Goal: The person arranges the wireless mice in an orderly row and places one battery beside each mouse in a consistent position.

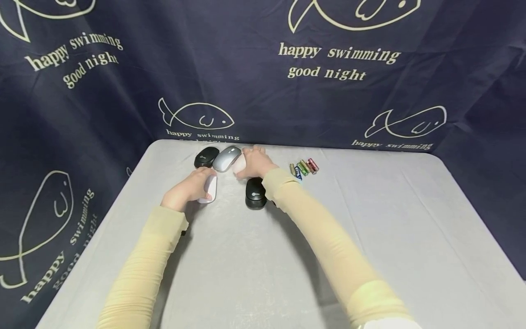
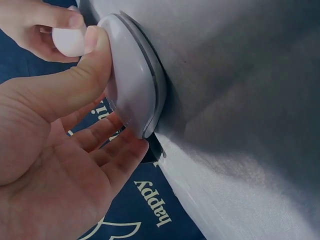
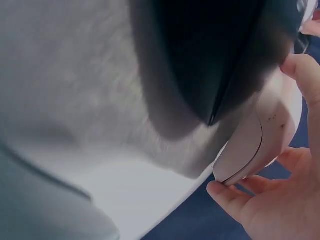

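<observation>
My left hand (image 1: 191,187) grips a white computer mouse (image 1: 211,189) at its sides, thumb on one side and fingers on the other. In the left wrist view that mouse (image 2: 132,75) stands against the grey tabletop. Farther back, my right hand (image 1: 254,162) holds a second white mouse (image 1: 239,165), partly hidden by the fingers. In the right wrist view this mouse (image 3: 260,132) sits between thumb and fingertips. A silver mouse (image 1: 227,158) lies just left of it, beside a black mouse (image 1: 207,156). Another black mouse (image 1: 255,194) lies below my right wrist, partly covered by the sleeve.
Several small coloured batteries (image 1: 304,167) lie in a group right of my right forearm. The grey-covered table (image 1: 390,237) has its back edge close behind the mice. Dark blue curtains (image 1: 263,91) with fish prints hang behind and at both sides.
</observation>
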